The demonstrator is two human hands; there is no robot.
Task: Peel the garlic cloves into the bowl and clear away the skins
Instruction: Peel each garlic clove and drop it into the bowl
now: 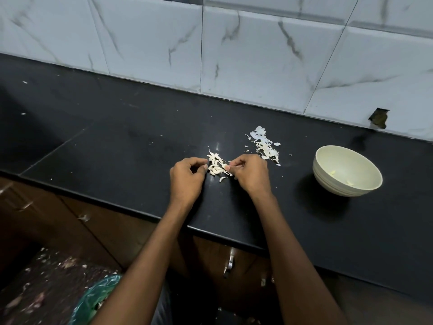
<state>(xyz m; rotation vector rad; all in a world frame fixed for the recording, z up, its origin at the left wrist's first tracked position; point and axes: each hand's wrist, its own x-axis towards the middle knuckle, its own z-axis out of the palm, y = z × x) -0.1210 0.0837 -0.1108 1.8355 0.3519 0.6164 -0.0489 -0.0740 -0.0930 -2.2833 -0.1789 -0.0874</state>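
Garlic cloves [216, 166] lie in a small pale heap on the black counter [117, 146], right between our two hands. On the left of the heap, our left hand [186, 178] rests on the counter with its fingers curled in, thumb and forefinger brought close together at the heap's edge; whether they pinch a clove or only touch the pile, we cannot tell. On the other side, our right hand [249, 172] also has its fingers curled, and its fingertips nip something pale at the heap's right edge, a clove or a bit of skin; it is too small to say which.

Just beyond the right hand, toward the tiled wall [257, 55], a loose scatter of peeled skins [264, 145] lies on the counter, with its nearest flakes partly hidden behind our knuckles. Further right, well apart from the hands, the cream bowl [346, 173] stands upright with a few peeled pieces inside.

At the bottom left, a green plastic bag [98, 299] is cut off by our left forearm and the frame edge.
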